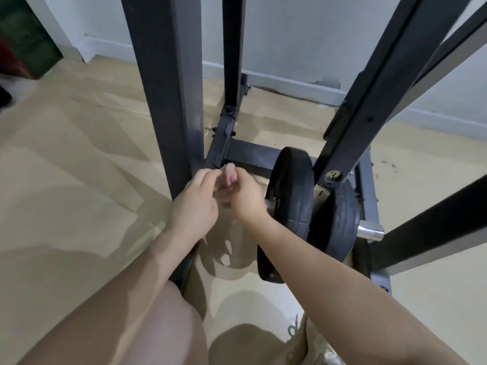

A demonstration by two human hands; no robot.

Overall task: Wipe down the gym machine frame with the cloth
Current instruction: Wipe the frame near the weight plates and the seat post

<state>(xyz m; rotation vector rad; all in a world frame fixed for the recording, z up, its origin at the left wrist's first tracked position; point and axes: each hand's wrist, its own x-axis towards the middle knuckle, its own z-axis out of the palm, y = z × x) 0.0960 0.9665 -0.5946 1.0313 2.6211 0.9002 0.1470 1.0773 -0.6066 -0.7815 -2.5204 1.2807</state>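
Observation:
A small pink cloth (228,174) is bunched between both my hands, low in front of the gym machine frame (168,88). My left hand (195,204) grips it from the left, fingers curled, right beside the thick dark upright post. My right hand (243,197) grips it from the right, just left of the black weight plates (292,196). Only the top of the cloth shows above my fingers. The frame's dark base bars (250,154) lie on the floor behind my hands.
Slanted dark frame bars (369,101) rise on the right, and a chrome bar end (373,233) sticks out by the plates. My bare knee (163,325) is at the bottom. A white wall and skirting (290,83) run behind; dark furniture (23,35) stands far left.

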